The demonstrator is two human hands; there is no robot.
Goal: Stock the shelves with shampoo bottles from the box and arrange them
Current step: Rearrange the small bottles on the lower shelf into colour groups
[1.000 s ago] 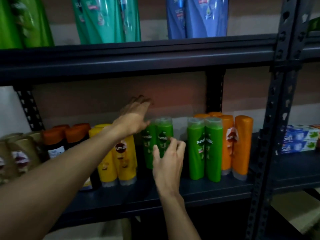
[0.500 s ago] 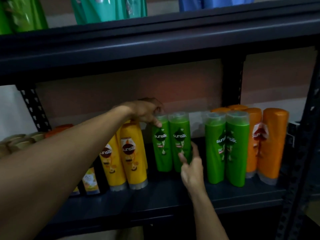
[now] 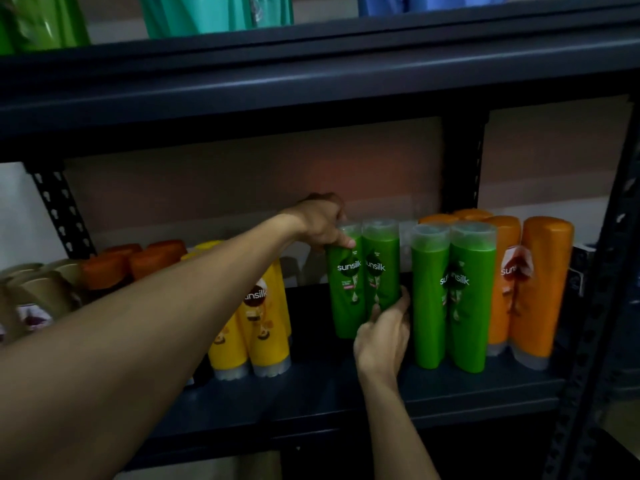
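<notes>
Plainly, the left hand (image 3: 322, 225) reaches in above the yellow bottles (image 3: 265, 329) and grips the top of the rear pair of green bottles (image 3: 363, 275). Its thumb presses on the shoulder of the left bottle and its fingers curl down behind the clear cap. The right hand (image 3: 381, 337) holds the same pair low down, with the thumb laid across the front of the right bottle. The other fingers wrap round that bottle's right side, in the narrow gap next to the front pair of green bottles (image 3: 453, 299). The left fingertips are hidden behind the cap, and the right hand covers the base of the right-hand bottle. The left forearm crosses part of the yellow labels and most of the brown-capped bottles (image 3: 156, 258). On the upper shelf (image 3: 311, 81), the teal bottles (image 3: 214, 12) are cut off by the frame edge. The light is dim, so the small print cannot be read. The rear pair stands upright on the middle shelf (image 3: 346, 393), the two bottles touching side by side. They are bright green with translucent caps and white "sunsilk" lettering. They sit between the yellow bottles and the front green pair, with orange bottles (image 3: 540, 289) farther right.
</notes>
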